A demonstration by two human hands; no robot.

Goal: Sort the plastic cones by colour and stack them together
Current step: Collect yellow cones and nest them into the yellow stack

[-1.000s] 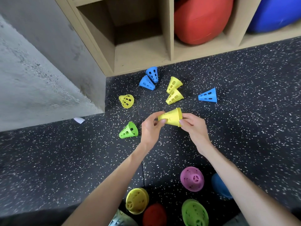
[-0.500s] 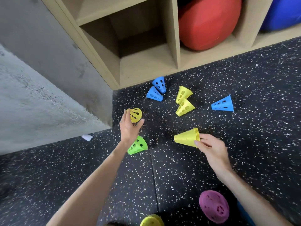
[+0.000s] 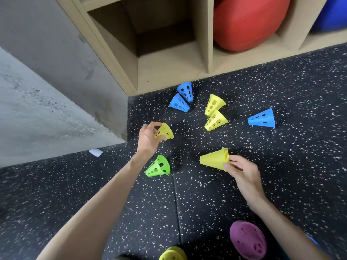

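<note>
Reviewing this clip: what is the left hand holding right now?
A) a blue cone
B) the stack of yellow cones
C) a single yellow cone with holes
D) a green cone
C: the left hand pinches a single yellow cone with holes by its narrow end, while the stack of yellow cones sits in the right hand.

yellow cones (image 3: 215, 120), blue cones (image 3: 261, 118), speckled black floor (image 3: 281, 184)

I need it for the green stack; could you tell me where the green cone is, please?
The green cone lies on its side on the floor, left of centre in the head view, just below the left hand.
</note>
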